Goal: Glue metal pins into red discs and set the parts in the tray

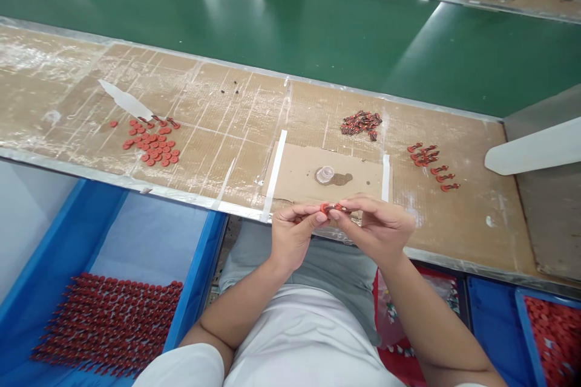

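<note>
My left hand [294,234] and my right hand [374,225] meet at the near edge of the brown workbench [218,133], fingers pinched together on one small red part [327,208] between them. Just beyond the hands a small clear cap [324,175] sits on a cardboard patch beside a dark stain. A pile of flat red discs [152,144] lies to the left. A heap of small red and dark pieces [361,123] and a short row of red parts with stems [431,163] lie to the right.
A green conveyor belt [290,30] runs behind the bench. A blue bin [109,290] at lower left holds rows of red parts. More blue bins [544,326] with red discs sit at lower right. A white object [531,148] juts in from the right.
</note>
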{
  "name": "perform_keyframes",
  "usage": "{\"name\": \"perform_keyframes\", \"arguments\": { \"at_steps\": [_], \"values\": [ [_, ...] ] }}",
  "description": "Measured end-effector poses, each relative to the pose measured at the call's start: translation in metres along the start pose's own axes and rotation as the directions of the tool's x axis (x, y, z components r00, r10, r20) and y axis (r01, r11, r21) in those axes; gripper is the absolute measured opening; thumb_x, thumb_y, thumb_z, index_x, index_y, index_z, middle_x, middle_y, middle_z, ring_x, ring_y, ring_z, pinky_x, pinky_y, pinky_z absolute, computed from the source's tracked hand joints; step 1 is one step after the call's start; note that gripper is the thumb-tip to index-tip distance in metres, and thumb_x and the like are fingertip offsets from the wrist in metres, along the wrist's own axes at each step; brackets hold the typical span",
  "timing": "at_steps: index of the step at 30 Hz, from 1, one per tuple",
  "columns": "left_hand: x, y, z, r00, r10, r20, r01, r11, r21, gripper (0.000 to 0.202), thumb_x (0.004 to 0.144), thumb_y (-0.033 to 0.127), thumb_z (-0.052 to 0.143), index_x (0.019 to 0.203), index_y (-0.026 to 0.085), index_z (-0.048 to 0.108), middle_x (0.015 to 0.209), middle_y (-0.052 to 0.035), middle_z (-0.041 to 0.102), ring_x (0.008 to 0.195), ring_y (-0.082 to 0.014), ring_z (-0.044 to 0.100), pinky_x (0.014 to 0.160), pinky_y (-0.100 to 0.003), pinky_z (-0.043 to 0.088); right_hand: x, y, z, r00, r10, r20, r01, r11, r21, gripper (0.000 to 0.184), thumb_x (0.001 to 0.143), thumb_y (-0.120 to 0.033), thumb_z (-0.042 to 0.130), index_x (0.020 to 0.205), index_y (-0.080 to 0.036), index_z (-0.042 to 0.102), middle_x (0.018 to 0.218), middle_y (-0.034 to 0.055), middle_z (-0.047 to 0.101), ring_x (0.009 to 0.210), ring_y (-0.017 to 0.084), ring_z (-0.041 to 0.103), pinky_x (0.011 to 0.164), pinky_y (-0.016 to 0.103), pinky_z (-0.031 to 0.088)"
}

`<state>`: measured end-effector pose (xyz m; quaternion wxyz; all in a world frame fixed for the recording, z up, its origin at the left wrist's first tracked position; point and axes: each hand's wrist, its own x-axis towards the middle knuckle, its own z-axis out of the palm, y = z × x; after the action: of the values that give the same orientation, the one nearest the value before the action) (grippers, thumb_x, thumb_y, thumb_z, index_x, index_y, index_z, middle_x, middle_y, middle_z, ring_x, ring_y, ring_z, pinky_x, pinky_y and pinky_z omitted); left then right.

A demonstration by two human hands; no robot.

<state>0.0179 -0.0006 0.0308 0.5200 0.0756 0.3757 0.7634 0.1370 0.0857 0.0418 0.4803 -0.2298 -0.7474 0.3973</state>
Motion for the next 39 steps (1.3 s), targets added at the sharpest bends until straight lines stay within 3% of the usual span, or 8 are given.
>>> {"name": "perform_keyframes", "arguments": {
  "at_steps": [4,16,26,32,39],
  "values": [
    [-0.001,-0.003,0.0,1.0,0.021,0.013,-0.022,1.0,0.017,0.017,0.062,0.026,0.09,0.071,0.024,0.077,0.085,-0.0009,0.079,0.087,-0.0195,0.076,0.072,-0.029,0.064,-0.002,0.002,0.001,0.999,0.026,-0.024,-0.026,1.0,-0.015,0.029,0.069,-0.013,0.082,0.093,-0.028,0.076,0.084,0.0025,0.078,0.069,0.02,0.073,0.063,0.034,0.06],
    [0.0,-0.007,-0.001,0.996,0.084,0.021,-0.085,0.993,0.082,0.013,0.066,0.025,0.088,0.073,0.024,0.077,0.086,-0.0016,0.079,0.088,-0.0196,0.075,0.072,-0.03,0.064,-0.004,0.007,0.001,0.996,0.081,-0.022,-0.08,0.997,0.011,0.024,0.071,-0.012,0.08,0.091,-0.025,0.076,0.082,0.0032,0.078,0.065,0.017,0.071,0.057,0.03,0.06],
    [0.0,-0.009,-0.003,0.99,0.129,0.06,-0.136,0.981,0.137,0.013,0.068,0.023,0.087,0.078,0.026,0.08,0.092,-0.0033,0.079,0.094,-0.0208,0.074,0.089,-0.037,0.062,-0.006,0.008,-0.003,0.996,0.077,-0.043,-0.077,0.997,0.004,0.022,0.07,-0.016,0.082,0.089,-0.026,0.076,0.081,0.0027,0.078,0.067,0.019,0.072,0.06,0.032,0.061],
    [-0.005,-0.007,0.0,0.985,0.113,0.129,-0.136,0.973,0.188,0.014,0.078,0.024,0.079,0.092,0.026,0.081,0.104,-0.0058,0.078,0.092,-0.0196,0.075,0.072,-0.025,0.064,-0.004,0.005,-0.004,0.988,0.117,-0.102,-0.108,0.99,0.088,0.027,0.07,-0.012,0.082,0.092,-0.026,0.076,0.078,0.0018,0.076,0.066,0.016,0.069,0.057,0.028,0.057],
    [-0.004,-0.008,-0.001,0.99,0.117,0.078,-0.129,0.976,0.176,0.011,0.071,0.023,0.085,0.081,0.025,0.08,0.09,-0.0036,0.08,0.083,-0.0199,0.076,0.068,-0.028,0.065,0.005,-0.005,-0.006,0.981,0.194,0.005,-0.193,0.972,0.136,0.025,0.068,-0.01,0.081,0.089,-0.023,0.076,0.075,0.0014,0.075,0.062,0.014,0.067,0.055,0.026,0.056]
  ]
}}
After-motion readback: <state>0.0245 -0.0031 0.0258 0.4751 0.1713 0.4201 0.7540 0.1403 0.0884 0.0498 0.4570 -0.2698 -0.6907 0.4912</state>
